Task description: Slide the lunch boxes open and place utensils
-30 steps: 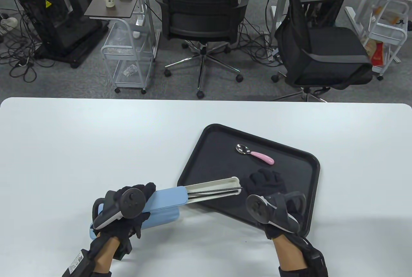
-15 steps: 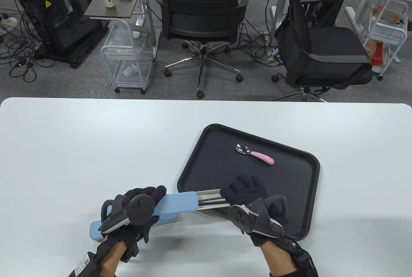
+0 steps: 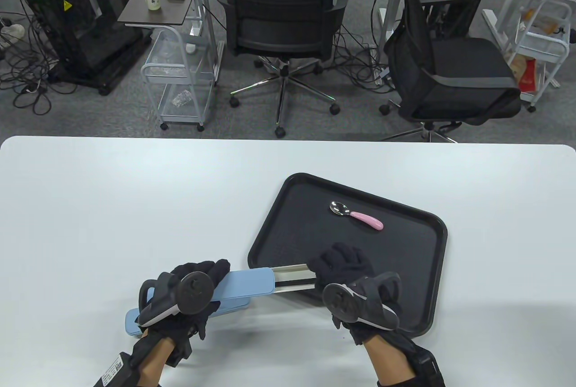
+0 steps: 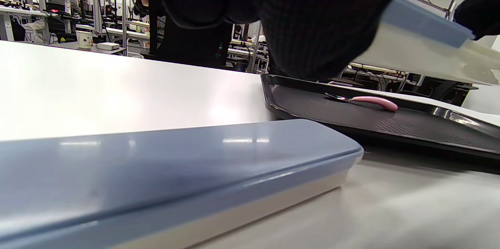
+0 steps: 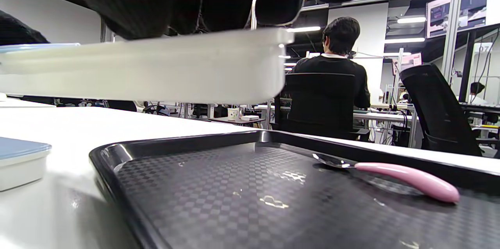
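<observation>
My left hand (image 3: 204, 275) grips a blue utensil box (image 3: 245, 281) and holds it above the table. Its white inner tray (image 3: 291, 277) is slid partly out to the right, with dark utensils lying in it. My right hand (image 3: 336, 263) grips the far end of that tray over the black serving tray (image 3: 405, 243); the right wrist view shows my fingers on the white tray (image 5: 156, 69). A second blue box (image 4: 175, 163) lies shut on the table below my left hand. A pink-handled spoon (image 3: 358, 215) lies on the serving tray, apart from both hands.
The serving tray sits at the right of the white table (image 3: 112, 207), its raised rim (image 5: 117, 155) next to the shut box. Office chairs and carts stand beyond the far table edge.
My right hand has moved left from the serving tray and taken hold of the inner tray's end. The left hand has shifted the box slightly right and lower. Less of the tray shows.
</observation>
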Demonstrator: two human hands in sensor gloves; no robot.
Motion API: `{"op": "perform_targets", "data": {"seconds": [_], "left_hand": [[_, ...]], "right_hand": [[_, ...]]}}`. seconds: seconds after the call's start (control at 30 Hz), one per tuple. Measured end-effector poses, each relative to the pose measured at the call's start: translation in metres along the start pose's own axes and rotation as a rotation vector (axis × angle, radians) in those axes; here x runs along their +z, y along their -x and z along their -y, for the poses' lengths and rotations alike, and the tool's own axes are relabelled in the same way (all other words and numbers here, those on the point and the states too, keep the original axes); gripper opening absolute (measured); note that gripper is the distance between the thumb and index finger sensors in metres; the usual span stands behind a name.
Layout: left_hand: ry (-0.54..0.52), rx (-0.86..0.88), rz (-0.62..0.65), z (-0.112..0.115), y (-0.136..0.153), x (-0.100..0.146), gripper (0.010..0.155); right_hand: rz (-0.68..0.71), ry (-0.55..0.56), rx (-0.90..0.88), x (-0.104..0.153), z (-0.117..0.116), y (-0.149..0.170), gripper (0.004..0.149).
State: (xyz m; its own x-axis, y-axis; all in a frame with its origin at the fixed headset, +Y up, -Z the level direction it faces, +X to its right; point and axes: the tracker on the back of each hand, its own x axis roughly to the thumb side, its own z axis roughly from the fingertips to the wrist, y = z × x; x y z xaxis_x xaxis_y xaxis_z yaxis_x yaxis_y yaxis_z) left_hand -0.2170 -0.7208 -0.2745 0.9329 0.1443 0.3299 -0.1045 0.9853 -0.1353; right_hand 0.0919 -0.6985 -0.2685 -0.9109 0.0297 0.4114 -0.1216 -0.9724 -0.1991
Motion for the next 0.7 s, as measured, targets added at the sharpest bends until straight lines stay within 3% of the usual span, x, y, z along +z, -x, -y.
{"op": "perform_targets", "data": {"seconds": [0.37,0.7], "left_hand": [[0.017,0.019,0.015,0.001,0.001,-0.002,0.082],[0.004,0.037,-0.021,-0.003,0.012,-0.001,0.082]], "right_hand": [[-0.076,0.026,-0.096,0.0,0.012,0.019,0.059],[-0.3,-0.03,-0.115,-0.036,0.021,0.061,0.066]]}}
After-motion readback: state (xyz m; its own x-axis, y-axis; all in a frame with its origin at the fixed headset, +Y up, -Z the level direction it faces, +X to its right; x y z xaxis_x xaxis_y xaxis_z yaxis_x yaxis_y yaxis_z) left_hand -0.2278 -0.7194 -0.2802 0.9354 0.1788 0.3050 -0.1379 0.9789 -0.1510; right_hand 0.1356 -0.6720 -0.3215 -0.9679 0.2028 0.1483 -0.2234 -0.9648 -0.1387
